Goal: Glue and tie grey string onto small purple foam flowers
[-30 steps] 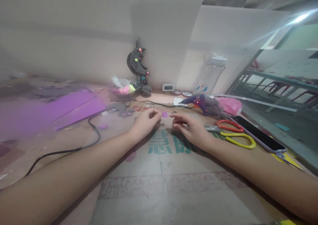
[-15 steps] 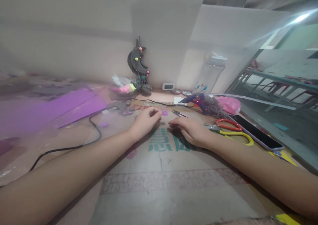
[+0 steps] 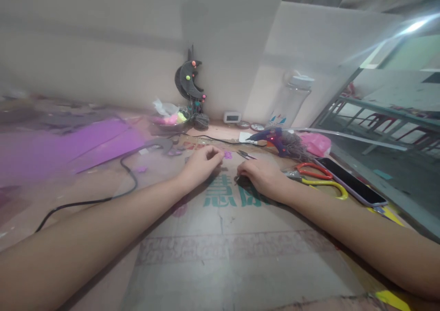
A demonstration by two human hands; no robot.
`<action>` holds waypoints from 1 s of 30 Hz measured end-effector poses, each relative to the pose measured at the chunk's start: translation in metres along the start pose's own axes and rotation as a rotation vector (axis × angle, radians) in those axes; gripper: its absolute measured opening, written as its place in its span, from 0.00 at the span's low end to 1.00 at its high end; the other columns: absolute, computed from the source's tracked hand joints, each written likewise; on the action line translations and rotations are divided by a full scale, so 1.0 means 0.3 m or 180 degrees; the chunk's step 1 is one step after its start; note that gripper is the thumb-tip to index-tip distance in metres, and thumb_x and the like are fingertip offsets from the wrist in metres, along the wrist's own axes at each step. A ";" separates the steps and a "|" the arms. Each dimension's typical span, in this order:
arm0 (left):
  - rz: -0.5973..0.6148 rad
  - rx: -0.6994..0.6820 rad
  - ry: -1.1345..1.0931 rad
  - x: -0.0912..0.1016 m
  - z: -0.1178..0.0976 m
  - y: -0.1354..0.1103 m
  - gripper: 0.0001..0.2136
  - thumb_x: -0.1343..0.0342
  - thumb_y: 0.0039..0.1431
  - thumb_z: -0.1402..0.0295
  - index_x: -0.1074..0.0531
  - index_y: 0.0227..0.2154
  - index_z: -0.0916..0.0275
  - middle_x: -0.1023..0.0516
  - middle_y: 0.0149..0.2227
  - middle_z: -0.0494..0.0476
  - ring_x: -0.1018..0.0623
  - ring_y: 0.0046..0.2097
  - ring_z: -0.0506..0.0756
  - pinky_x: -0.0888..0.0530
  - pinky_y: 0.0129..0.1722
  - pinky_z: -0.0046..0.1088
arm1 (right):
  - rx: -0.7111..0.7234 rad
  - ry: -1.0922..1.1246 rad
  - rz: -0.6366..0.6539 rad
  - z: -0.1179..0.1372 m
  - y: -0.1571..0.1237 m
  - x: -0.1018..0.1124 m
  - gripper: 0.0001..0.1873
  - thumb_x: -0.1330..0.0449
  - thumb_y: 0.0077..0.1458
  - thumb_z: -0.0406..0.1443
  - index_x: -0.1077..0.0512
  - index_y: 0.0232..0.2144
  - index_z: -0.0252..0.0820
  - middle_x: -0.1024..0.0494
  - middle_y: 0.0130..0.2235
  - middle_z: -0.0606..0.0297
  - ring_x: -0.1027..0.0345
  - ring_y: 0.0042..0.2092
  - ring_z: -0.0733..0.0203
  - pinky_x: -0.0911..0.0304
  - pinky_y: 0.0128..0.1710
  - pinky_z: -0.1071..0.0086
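My left hand [image 3: 205,163] rests over the middle of the table, thumb and fingers pinched together; whatever lies between them is too small to make out. Just beyond its fingertips lies a small purple cut-out piece [image 3: 228,155]. Opposite it, my right hand [image 3: 259,176] is closed with fingers curled down, and something thin and dark seems to show at the fingertips. A pair of small pointed snips [image 3: 246,155] lies right behind the right hand. Under both hands spreads a board with green printed characters [image 3: 220,192].
At right lie scissors with red and yellow handles [image 3: 321,176], a phone [image 3: 350,180], and a blue glue gun [image 3: 268,137] with grey yarn. A water bottle [image 3: 290,102], small clock [image 3: 232,117] and dark crescent ornament [image 3: 189,79] stand behind. Purple sheets [image 3: 103,141] and a black cable [image 3: 135,178] are left.
My right hand's fingers have curled further in and drawn slightly back from the left hand. My left hand stays nearly in place, and the view has shifted a little.
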State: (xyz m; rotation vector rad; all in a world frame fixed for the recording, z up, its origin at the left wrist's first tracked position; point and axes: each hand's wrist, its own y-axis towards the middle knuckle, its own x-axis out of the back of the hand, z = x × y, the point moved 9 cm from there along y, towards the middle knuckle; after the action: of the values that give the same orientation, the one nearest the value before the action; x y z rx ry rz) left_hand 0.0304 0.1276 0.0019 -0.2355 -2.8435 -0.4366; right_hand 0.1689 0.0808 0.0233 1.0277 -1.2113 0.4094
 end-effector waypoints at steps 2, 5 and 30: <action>-0.0011 -0.0046 0.0069 0.000 0.000 0.000 0.11 0.46 0.59 0.59 0.31 0.29 0.61 0.25 0.28 0.51 0.27 0.28 0.51 0.31 0.30 0.26 | -0.0390 0.0148 -0.0190 -0.016 0.000 0.026 0.08 0.49 0.61 0.29 0.30 0.35 0.41 0.24 0.30 0.64 0.31 0.33 0.61 0.38 0.33 0.69; 0.0016 -0.0152 0.0232 -0.004 -0.011 -0.003 0.11 0.47 0.59 0.59 0.30 0.29 0.61 0.24 0.28 0.52 0.27 0.29 0.51 0.31 0.31 0.27 | -0.0646 0.0513 -0.0463 -0.017 -0.002 0.059 0.08 0.49 0.61 0.29 0.30 0.36 0.41 0.23 0.32 0.63 0.30 0.33 0.62 0.37 0.33 0.70; 0.0206 -0.0279 0.0624 -0.021 -0.041 -0.018 0.11 0.49 0.60 0.59 0.30 0.29 0.60 0.23 0.28 0.52 0.25 0.31 0.53 0.32 0.32 0.28 | -0.0559 0.0502 -0.0665 -0.019 0.013 0.074 0.05 0.40 0.58 0.34 0.31 0.38 0.41 0.25 0.34 0.63 0.32 0.34 0.61 0.36 0.34 0.68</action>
State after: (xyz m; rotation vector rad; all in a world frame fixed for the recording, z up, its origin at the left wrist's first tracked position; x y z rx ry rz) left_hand 0.0381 0.1178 0.0100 -0.2839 -2.6213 -0.5400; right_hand 0.1771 0.0819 0.0450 0.9409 -0.9699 0.2122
